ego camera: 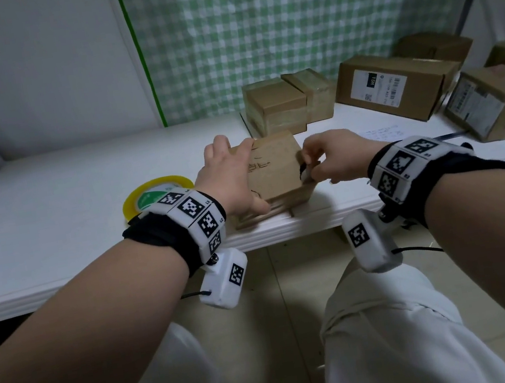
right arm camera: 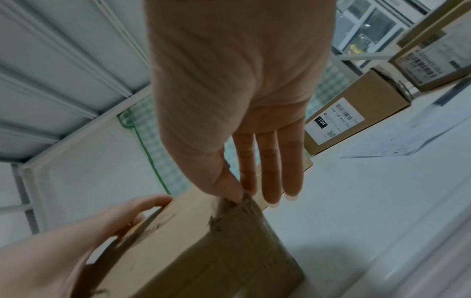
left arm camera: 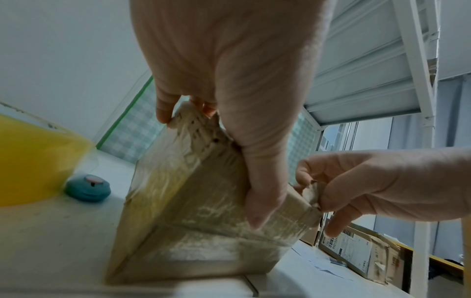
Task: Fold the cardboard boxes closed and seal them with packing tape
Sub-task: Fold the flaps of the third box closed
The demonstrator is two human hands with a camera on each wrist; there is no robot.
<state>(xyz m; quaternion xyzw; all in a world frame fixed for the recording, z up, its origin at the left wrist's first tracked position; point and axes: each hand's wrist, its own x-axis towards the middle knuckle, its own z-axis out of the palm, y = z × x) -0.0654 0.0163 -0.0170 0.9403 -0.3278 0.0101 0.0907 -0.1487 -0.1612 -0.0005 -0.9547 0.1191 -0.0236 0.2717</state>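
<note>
Fingers (left arm camera: pixel 163 108) of the left hand (ego camera: pixel 228 175) curl over the small cardboard box (ego camera: pixel 278 174), thumb down its near side. Right hand (ego camera: pixel 335 158) pinches a torn flap at the box's right corner. Behind the left wrist on the surface (ego camera: pixel 62 188) lies the yellow tape roll (ego camera: pixel 152 194).

The box (ego camera: pixel 277 167) under the hands is plain brown cardboard with dark scribbles on top, and the other boxes (ego camera: pixel 393 86) behind it are the same brown — two carry white labels with black barcodes. The tape roll (ego camera: pixel 146 196) is yellow with a green-and-white core, beside a small teal object (left arm camera: pixel 88 188) on the white table (ego camera: pixel 47 197). The curtain (ego camera: pixel 283 20) is green-and-white check, edged by a green strip — the wristbands (ego camera: pixel 192 217) are white with black square codes.
</note>
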